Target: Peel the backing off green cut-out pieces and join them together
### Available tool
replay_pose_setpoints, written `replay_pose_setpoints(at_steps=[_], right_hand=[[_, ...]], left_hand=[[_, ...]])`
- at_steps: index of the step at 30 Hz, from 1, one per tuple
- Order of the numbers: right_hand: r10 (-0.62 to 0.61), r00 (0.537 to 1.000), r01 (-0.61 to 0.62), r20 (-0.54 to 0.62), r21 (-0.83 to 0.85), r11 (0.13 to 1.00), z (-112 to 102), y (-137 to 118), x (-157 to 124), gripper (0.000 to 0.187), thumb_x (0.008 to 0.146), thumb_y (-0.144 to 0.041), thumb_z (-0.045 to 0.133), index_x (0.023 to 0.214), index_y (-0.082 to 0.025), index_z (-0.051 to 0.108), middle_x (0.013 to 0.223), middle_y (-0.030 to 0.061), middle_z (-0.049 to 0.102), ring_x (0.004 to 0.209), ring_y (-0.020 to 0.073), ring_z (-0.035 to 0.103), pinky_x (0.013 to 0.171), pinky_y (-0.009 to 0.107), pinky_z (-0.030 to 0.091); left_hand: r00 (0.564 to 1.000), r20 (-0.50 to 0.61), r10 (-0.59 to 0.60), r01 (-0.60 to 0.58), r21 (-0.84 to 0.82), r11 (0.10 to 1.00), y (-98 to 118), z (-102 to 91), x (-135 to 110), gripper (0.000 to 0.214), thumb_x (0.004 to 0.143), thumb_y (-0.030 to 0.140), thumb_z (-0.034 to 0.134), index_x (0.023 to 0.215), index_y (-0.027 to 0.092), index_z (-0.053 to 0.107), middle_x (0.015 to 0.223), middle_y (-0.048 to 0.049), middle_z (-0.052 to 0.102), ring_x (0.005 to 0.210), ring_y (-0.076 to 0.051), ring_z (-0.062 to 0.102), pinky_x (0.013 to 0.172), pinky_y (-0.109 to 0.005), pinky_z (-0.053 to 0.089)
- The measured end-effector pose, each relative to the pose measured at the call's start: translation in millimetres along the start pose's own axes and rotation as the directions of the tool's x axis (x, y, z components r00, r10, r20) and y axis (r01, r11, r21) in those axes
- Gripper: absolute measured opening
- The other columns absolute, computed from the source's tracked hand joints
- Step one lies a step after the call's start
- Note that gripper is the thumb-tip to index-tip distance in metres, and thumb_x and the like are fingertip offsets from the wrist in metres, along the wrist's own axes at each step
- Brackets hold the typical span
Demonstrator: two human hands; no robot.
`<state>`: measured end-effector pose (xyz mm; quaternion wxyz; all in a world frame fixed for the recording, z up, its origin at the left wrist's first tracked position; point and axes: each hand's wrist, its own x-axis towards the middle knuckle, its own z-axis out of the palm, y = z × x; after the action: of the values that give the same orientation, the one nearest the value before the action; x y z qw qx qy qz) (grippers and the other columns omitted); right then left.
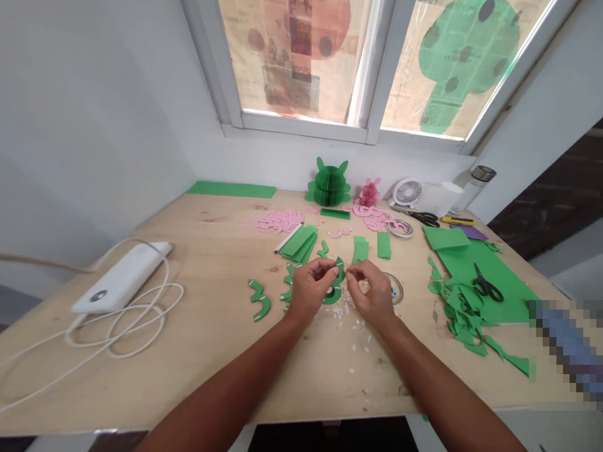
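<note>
Centre of frame: the left hand [311,287] pinches a green paper cutout [341,274] between thumb and fingers, over the tabletop [202,301]. The right hand's [374,294] fingers, nearly closed, are beside it; their hold cannot be told. Right of frame: black scissors [487,286].

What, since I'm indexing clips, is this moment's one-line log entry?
left hand: holds green scalloped cutout | right hand: close beside it, grip unclear | scissors: on green paper
</note>
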<state>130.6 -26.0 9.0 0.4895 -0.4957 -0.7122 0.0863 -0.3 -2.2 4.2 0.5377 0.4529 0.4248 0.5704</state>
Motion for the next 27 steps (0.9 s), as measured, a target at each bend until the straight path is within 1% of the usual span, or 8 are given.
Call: replay_pose_setpoints(at_steps=[2,4,11,15,19,22,27], right_hand=[[-0.005,1.000,0.006,0.017,-0.027,1.000,1.0,0.6,-0.2,0.010,0.080,-0.021,0.048,0.074,-0.020,0.056,0.066,0.0024,0.056,0.063,0.0153,0.050,0.063,0.029,0.040],[0.015,1.000,-0.014,0.027,-0.031,0.999,1.9,2.0,-0.3,0.011,0.081,-0.021,0.048,0.073,-0.020,0.055,0.066,0.0024,0.056,0.063,0.0151,0.050,0.064,0.029,0.040],[0.091,0.995,-0.091,0.042,0.011,0.996,1.7,4.0,0.8,0.010,0.078,-0.023,0.050,0.069,-0.020,0.053,0.063,0.0001,0.055,0.059,0.0131,0.048,0.060,0.025,0.040],[0.130,0.990,-0.132,0.051,0.039,0.990,2.1,3.7,1.2,0.011,0.077,-0.024,0.051,0.067,-0.020,0.051,0.061,-0.0009,0.053,0.058,0.0125,0.047,0.058,0.024,0.039],[0.166,0.984,-0.169,0.062,0.052,0.984,2.1,3.5,1.9,0.011,0.076,-0.023,0.051,0.065,-0.020,0.050,0.059,-0.0015,0.051,0.057,0.0122,0.046,0.057,0.024,0.038],[0.181,0.981,-0.186,0.077,0.058,0.981,1.6,3.8,2.3,0.011,0.075,-0.021,0.050,0.064,-0.020,0.049,0.058,-0.0019,0.050,0.056,0.0123,0.045,0.056,0.024,0.037],[0.186,0.979,-0.192,0.086,0.062,0.979,1.3,4.5,2.6,0.013,0.075,-0.023,0.051,0.063,-0.020,0.048,0.058,-0.0021,0.050,0.056,0.0122,0.044,0.056,0.024,0.037]], left_hand=[[1.000,0.021,0.018,-0.020,0.056,0.998,-1.4,0.0,-1.8,0.013,0.061,0.026,0.069,0.068,0.015,0.067,0.059,0.0005,0.063,0.053,-0.011,0.054,0.047,-0.020,0.043],[0.999,0.038,0.037,-0.040,0.097,0.995,-2.7,-0.3,-2.8,0.013,0.062,0.026,0.068,0.069,0.016,0.069,0.061,-0.0002,0.064,0.055,-0.012,0.055,0.046,-0.020,0.042],[0.994,0.061,0.094,-0.105,0.210,0.972,-4.7,-1.2,-5.0,0.012,0.064,0.027,0.068,0.071,0.017,0.071,0.064,0.0000,0.067,0.054,-0.012,0.056,0.049,-0.021,0.043],[0.981,0.081,0.176,-0.192,0.291,0.937,-1.7,-0.2,-6.9,0.010,0.066,0.025,0.065,0.071,0.018,0.071,0.063,0.0003,0.067,0.055,-0.012,0.056,0.054,-0.021,0.044],[0.961,0.125,0.248,-0.277,0.389,0.878,0.2,0.0,-8.0,0.010,0.068,0.024,0.063,0.071,0.019,0.071,0.064,-0.0001,0.067,0.056,-0.012,0.056,0.056,-0.021,0.044],[0.952,0.146,0.270,-0.307,0.441,0.843,0.1,-0.8,-8.1,0.010,0.069,0.024,0.062,0.071,0.019,0.071,0.064,-0.0005,0.067,0.056,-0.013,0.056,0.057,-0.022,0.044],[0.944,0.161,0.289,-0.330,0.455,0.827,-0.6,-1.7,-7.8,0.011,0.069,0.023,0.061,0.073,0.020,0.071,0.066,-0.0009,0.069,0.056,-0.013,0.057,0.057,-0.022,0.044]])
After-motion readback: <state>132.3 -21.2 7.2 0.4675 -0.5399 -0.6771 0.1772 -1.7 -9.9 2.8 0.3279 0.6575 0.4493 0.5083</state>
